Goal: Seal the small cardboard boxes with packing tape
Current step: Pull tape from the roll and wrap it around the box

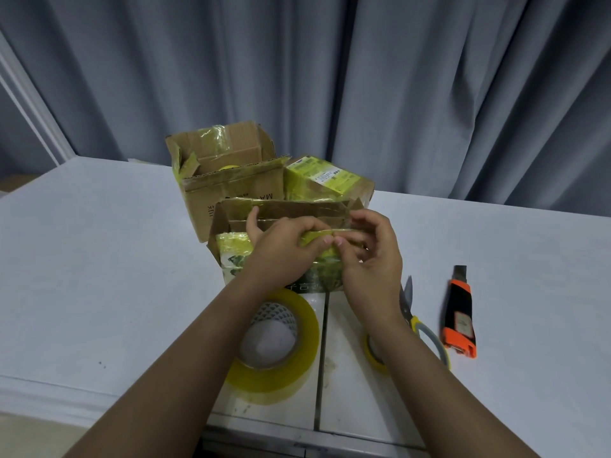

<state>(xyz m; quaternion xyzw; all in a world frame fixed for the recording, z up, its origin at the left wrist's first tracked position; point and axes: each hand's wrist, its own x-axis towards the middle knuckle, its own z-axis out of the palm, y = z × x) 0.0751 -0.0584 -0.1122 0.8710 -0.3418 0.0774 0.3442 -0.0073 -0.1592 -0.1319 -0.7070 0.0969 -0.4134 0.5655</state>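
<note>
Grey curtains hang behind the pale table I'm watching, and both hands meet over the small box at its middle. I see the left hand curled over the near top edge of that box, fingertips pressing onto yellowish tape there, its thumb hooked inside the open flap. Just to its right, the right hand has its fingers bent and pinches the same strip of tape, fingertips almost touching those of the left. Beneath the left forearm lies a big tape roll flat on the table; a smaller roll peeks out under the right wrist. Right of the right hand sit scissors and, further out, an orange box cutter. Beyond both hands stand an open carton and a taped-up parcel with a label, side by side
</note>
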